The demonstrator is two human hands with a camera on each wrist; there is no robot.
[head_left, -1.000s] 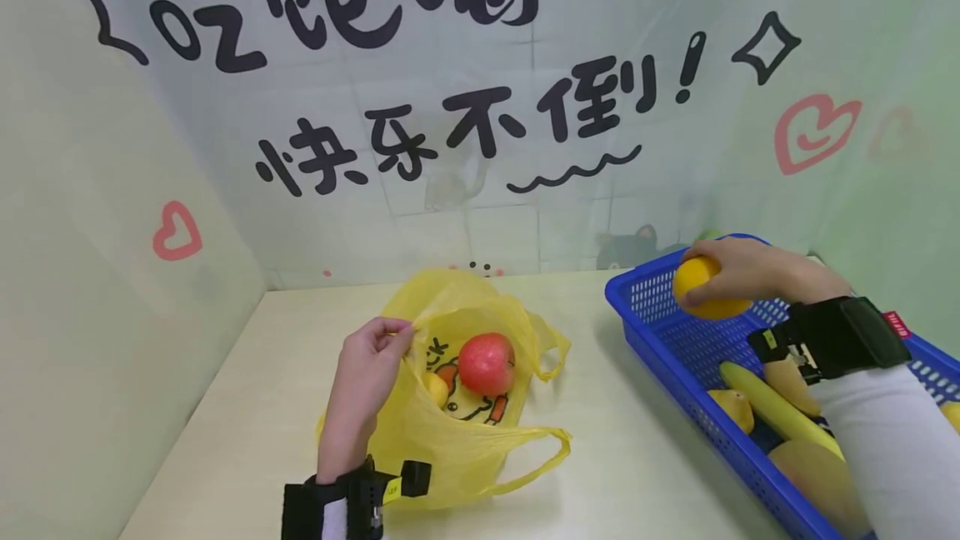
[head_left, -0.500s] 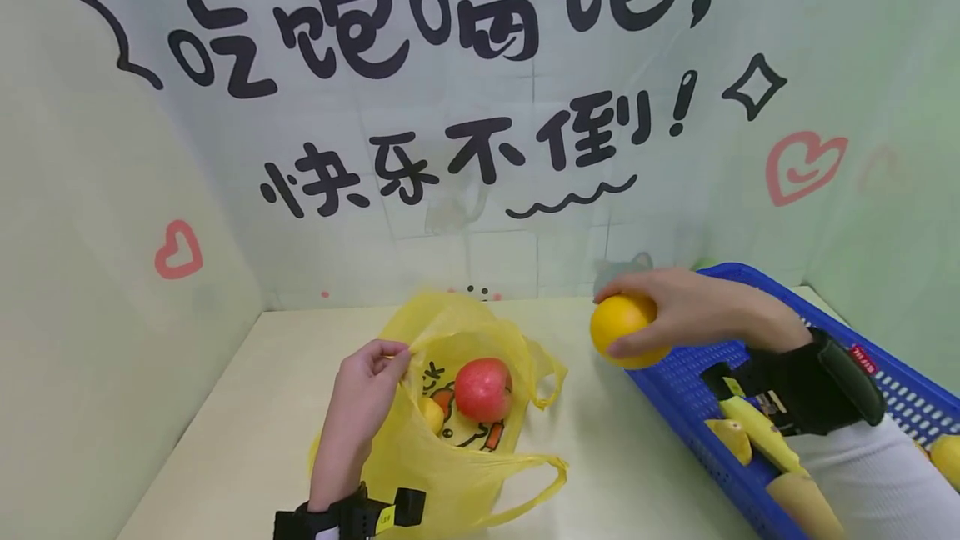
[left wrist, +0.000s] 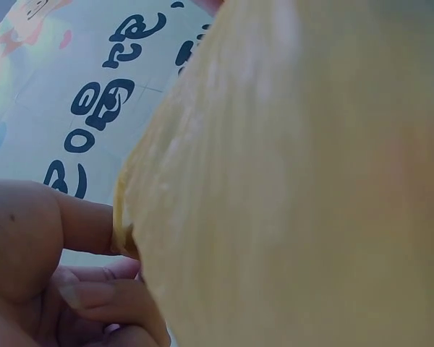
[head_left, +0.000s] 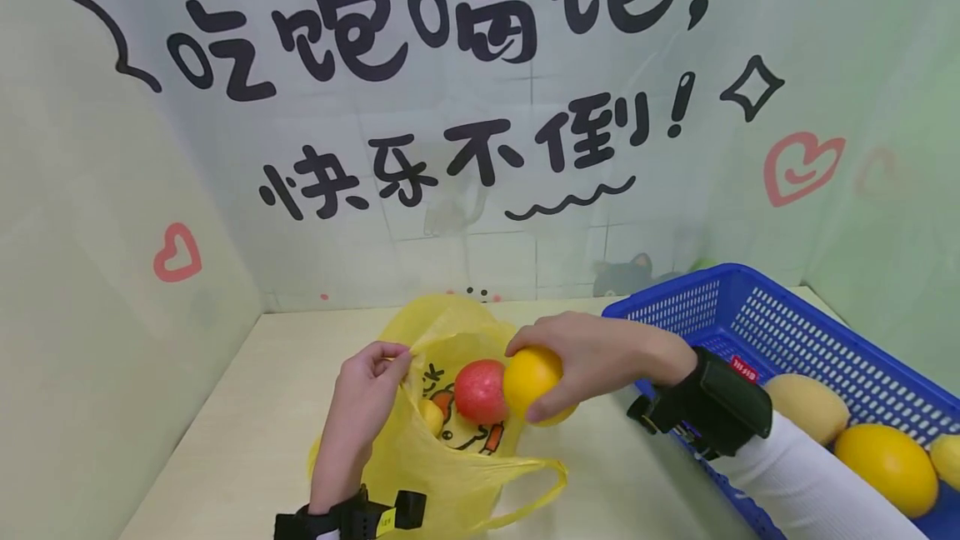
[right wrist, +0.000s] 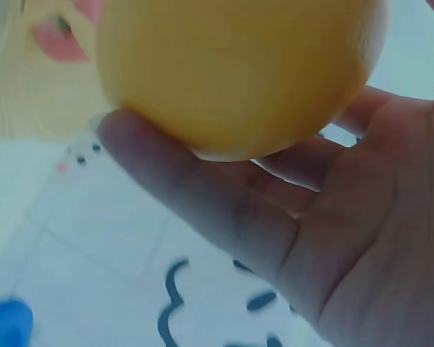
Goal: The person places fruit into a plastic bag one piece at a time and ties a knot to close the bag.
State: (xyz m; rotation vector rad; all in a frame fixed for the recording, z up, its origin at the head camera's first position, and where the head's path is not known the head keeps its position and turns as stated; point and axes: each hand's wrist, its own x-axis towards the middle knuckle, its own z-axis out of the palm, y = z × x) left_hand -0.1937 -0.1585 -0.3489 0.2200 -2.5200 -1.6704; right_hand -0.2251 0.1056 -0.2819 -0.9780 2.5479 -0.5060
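Note:
My left hand [head_left: 363, 394] pinches the rim of a yellow plastic bag [head_left: 442, 490] between thumb and fingers. In the left wrist view the bag's thin film [left wrist: 289, 188] fills most of the picture. An orange [head_left: 531, 382] is in the grip of my right hand [head_left: 600, 352], held at the right side of the bag's mouth. In the right wrist view, fingers and thumb curve round the orange [right wrist: 239, 72]. Inside the bag lie a red apple [head_left: 478, 392] and a small yellow fruit [head_left: 431, 417], partly hidden by the rim.
On the right stands a blue plastic basket [head_left: 660, 307]. It holds a pale tan fruit [head_left: 806, 408], another orange [head_left: 887, 467] and a yellow fruit [head_left: 947, 458]; my right arm hides part of it. Behind the pale table [head_left: 247, 407] hangs a printed sheet [head_left: 420, 265].
My right hand has carried the orange leftward from above the blue basket to the bag's mouth. My left hand keeps its pinch on the bag. The head view tilted up slightly.

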